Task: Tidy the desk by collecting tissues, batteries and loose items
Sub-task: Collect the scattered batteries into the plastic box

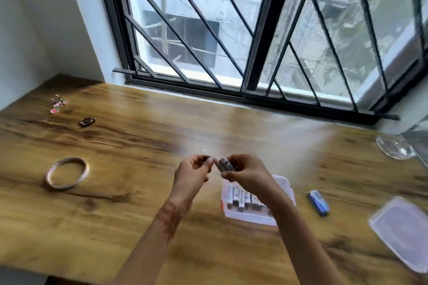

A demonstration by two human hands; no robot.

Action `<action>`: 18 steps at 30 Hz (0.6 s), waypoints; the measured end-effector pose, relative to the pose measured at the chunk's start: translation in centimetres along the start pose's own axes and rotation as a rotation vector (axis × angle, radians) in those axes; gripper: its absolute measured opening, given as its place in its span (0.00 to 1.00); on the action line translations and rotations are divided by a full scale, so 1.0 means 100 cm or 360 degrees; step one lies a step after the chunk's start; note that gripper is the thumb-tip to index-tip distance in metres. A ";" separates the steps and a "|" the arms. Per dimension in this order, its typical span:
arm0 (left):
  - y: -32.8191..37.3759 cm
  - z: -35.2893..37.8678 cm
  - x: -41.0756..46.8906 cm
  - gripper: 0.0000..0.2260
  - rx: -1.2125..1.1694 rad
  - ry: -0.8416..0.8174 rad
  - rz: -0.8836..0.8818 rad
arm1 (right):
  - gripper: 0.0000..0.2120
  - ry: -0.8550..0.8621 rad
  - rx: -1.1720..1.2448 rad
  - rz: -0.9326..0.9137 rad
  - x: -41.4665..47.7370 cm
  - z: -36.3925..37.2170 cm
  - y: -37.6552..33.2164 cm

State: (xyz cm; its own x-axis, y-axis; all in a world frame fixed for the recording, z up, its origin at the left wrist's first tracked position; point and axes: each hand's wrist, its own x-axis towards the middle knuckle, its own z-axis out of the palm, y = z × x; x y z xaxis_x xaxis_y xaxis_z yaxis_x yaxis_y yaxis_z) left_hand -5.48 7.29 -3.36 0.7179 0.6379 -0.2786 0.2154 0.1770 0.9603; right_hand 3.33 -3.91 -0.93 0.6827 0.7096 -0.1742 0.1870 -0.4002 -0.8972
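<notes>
Right hand (245, 173) fingers curled round held battery (225, 165), a grey cylinder clamped between thumb below and fingertips (232, 159) above. Could be two cells together, too blurred to count. Bare end sticking out leftward toward left hand (193, 172). Left fingertips (208, 161) curled in, right at that end. Touching or pinching it: cannot tell, motion blur. Something dark at those fingertips, unreadable. Both hands raised above desk (139, 146), near its middle, close together.

Clear plastic box (283, 186) flat on desk directly under right wrist, open, lid off. Inside: row of batteries (243, 201) lying side by side, grey and white, partly hidden by forearm. Clear lid (403, 231) well apart at right edge, flat on desk.

Blue lighter-shaped item (318, 202) just right of box, not touching. Round glass base (393, 149) far right, near window sill. Pale ring band (67, 173) left of hands, well apart. Small dark item (86, 121) and key bunch with pink tags (58, 103) toward far-left back corner.
</notes>
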 end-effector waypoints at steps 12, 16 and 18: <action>-0.025 0.040 -0.022 0.13 0.0873 0.0173 0.0214 | 0.10 -0.0223 -0.0834 0.0205 -0.033 -0.032 0.057; -0.025 0.038 -0.020 0.13 0.0829 0.0165 0.0157 | 0.10 -0.0229 -0.0747 0.0169 -0.031 -0.023 0.053; -0.026 0.037 -0.020 0.12 0.0811 0.0159 0.0133 | 0.09 -0.0225 -0.0724 0.0154 -0.031 -0.024 0.054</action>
State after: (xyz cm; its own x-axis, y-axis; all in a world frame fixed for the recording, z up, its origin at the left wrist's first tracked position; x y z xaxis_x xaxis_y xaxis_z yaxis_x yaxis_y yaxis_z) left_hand -5.00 2.80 -5.34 0.6851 0.7072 -0.1749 0.4725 -0.2485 0.8456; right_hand 3.94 -9.63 -4.30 0.6155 0.7158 -0.3299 0.4386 -0.6588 -0.6112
